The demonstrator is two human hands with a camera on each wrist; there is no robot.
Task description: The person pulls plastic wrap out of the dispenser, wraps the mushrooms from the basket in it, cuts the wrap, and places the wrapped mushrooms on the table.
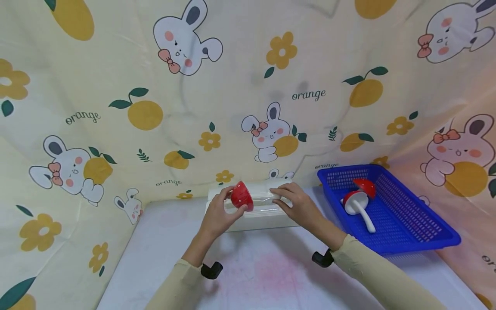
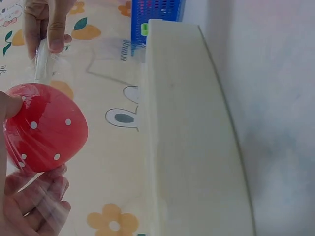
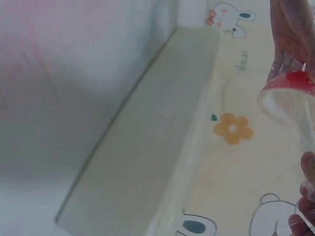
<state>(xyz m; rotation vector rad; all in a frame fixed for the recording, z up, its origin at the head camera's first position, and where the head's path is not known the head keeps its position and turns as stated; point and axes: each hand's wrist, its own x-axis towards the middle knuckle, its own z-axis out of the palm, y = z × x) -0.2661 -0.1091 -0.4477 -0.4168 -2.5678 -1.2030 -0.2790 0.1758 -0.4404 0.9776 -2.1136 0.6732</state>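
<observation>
A toy mushroom with a white-dotted red cap (image 1: 241, 197) and a white stem (image 2: 42, 61) is held above the white table, its cap tilted to the left. My left hand (image 1: 218, 218) grips the cap between thumb and fingers. The right hand (image 1: 301, 206) pinches the far end of the stem. Clear plastic film (image 2: 42, 196) stretches over the cap and hangs around the fingers in the left wrist view. Behind and below both hands lies a long off-white box (image 1: 263, 222), apparently a cling film dispenser.
To the right stands a blue basket (image 1: 410, 248) of woven-look plastic. In it lie another toy mushroom (image 1: 357, 203) and a red cap (image 1: 365, 187). A patterned cloth (image 1: 232, 94) hangs behind the white table (image 1: 271, 275), close to the box.
</observation>
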